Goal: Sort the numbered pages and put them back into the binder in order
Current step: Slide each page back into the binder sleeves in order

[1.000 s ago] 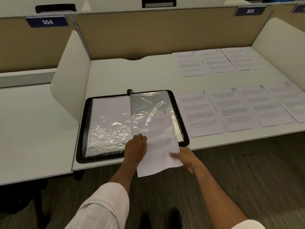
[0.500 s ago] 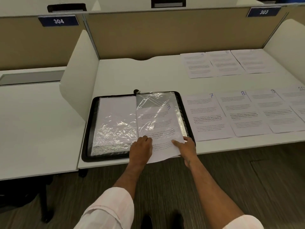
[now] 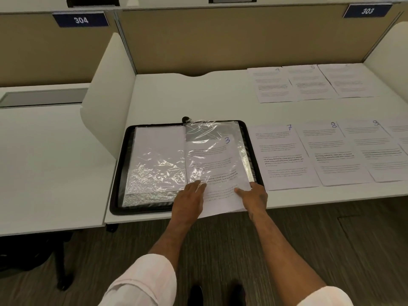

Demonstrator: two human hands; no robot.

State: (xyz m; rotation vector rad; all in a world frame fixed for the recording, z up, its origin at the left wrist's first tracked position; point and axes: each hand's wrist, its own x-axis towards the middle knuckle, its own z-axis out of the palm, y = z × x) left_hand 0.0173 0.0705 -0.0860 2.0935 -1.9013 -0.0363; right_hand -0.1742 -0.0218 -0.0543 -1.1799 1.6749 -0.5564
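Head view: page 3 (image 3: 223, 202), flat white paper, sits partway inside the glossy, crinkled sleeve (image 3: 205, 131) of the black round-cornered binder (image 3: 115, 173). Left hand (image 3: 188, 199) presses the sleeve, fingers straight; right hand (image 3: 255, 198) pinches the page's corner.

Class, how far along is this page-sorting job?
Done: the binder's left sleeve holds a sheet. In hand: page 3 sits partway in the right sleeve, left hand at its opening, right hand pinching the page's corner. Left: page 4, page 5, page 7, page 8, page 9 and others on the desk.
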